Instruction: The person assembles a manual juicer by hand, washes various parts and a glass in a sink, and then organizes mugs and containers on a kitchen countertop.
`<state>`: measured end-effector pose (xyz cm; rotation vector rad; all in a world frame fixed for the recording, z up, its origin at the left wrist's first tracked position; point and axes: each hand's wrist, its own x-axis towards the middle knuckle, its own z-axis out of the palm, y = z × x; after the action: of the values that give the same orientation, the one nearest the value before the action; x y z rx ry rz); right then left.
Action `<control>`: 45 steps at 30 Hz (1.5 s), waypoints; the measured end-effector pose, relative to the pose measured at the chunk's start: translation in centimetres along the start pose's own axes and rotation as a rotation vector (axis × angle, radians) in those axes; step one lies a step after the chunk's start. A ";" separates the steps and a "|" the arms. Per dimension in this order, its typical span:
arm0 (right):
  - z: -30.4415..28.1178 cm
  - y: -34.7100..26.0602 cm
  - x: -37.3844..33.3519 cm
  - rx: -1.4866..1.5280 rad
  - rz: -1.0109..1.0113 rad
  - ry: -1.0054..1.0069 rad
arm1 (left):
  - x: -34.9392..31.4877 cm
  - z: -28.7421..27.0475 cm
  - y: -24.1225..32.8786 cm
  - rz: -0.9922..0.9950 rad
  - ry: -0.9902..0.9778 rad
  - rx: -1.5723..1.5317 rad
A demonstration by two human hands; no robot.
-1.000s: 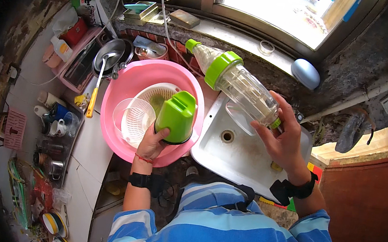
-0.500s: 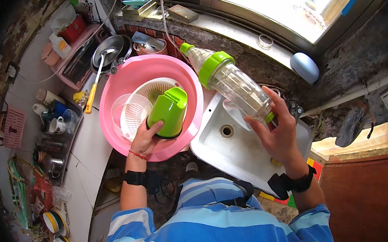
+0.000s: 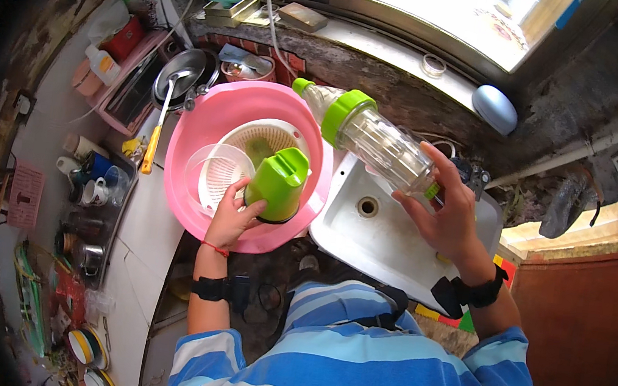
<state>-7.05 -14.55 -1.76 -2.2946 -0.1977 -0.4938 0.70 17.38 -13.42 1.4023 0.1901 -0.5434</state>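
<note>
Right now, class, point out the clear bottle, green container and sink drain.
Clear bottle (image 3: 386, 147), head view: its transparent body.
Green container (image 3: 276, 184), head view: its side.
Sink drain (image 3: 368, 206), head view: its opening.

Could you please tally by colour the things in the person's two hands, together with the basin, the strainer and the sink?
Green: 1, the tapered container
Clear with green fittings: 1, the bottle-shaped vessel
Pink: 1, the basin
White: 2, the strainer and the sink
Total: 5

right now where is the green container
In the head view, just left of centre, the green container is in the left hand, seen against the pink basin.
</note>
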 end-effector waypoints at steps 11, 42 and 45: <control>1.2 0.1 0.1 -0.017 -0.093 0.007 | -0.2 0.1 -0.4 0.035 0.057 0.333; 0.5 -2.1 -0.2 0.317 0.292 -0.048 | -1.1 16.9 5.0 0.195 -0.607 -0.942; 0.1 -2.0 0.7 0.317 0.285 -0.171 | -1.6 17.0 5.8 0.237 -0.710 -0.900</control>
<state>-6.97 -13.08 -0.25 -2.0087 -0.0273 -0.1091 -1.20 1.78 -4.61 0.3044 -0.2828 -0.6152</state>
